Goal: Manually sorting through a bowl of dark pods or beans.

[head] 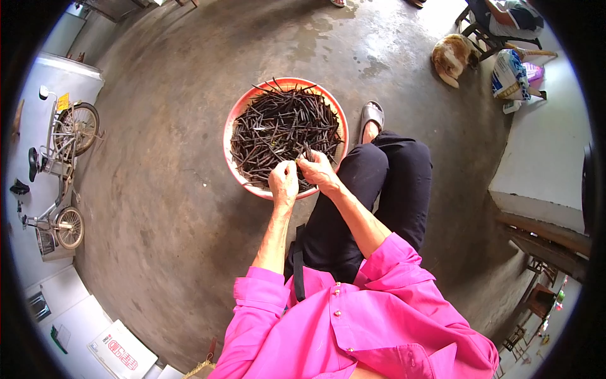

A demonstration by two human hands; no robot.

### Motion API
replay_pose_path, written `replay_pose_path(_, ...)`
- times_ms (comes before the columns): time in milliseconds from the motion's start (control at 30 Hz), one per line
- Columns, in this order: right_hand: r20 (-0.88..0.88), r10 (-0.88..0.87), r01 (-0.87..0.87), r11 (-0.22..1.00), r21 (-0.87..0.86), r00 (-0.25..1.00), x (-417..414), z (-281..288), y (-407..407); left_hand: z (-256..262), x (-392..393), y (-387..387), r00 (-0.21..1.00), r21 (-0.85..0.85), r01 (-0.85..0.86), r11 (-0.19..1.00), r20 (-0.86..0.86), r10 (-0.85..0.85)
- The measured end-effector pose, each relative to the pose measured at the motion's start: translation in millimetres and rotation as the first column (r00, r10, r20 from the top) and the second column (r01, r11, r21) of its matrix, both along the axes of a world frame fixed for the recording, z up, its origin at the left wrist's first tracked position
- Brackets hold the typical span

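Note:
A round basket [229,158] with a red-orange rim stands on the concrete floor before me, heaped with dark, thin, stick-like pieces [284,118] that look like plant stems or pods. Over its near edge, my left hand [284,179] is closed with its fingertips pinched; whether it holds the small greenish bit between the hands cannot be told. Close beside it on the right, my right hand [318,169] grips several of the dark pieces [308,152], which stick up past its fingers. The fingertips of both hands nearly meet.
My knees [367,163] and a sandalled foot [372,116] are right of the basket. A cat [452,57] lies near a seated person [511,19] and filled bags [511,78]. An electric bicycle [61,175] stands far left; a white box [122,350] is at the lower left.

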State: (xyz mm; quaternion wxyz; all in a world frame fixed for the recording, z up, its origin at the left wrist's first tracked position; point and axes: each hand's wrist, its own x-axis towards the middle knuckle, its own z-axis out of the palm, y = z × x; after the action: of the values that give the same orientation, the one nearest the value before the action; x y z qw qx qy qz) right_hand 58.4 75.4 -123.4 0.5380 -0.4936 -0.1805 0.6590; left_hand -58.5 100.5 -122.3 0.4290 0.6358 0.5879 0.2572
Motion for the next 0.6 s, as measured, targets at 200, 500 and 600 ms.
replay_pose_path(200,-0.001,0.024,-0.024,0.999,-0.030,1.000,0.5,-3.5,-0.4,4.7,2.9,-0.2,0.998,0.044,-0.067,0.997,0.019,0.067)
replay_pose_path(500,0.011,-0.035,0.036,0.998,-0.056,0.999,-1.6,6.1,-0.4,-3.0,4.3,1.8,0.989,0.137,-0.023,0.990,-0.144,0.043)
replay_pose_path(600,-0.046,-0.081,0.079,0.996,-0.041,0.996,2.4,2.1,-1.6,4.2,8.2,-0.3,0.986,0.126,-0.017,0.992,-0.163,0.038)
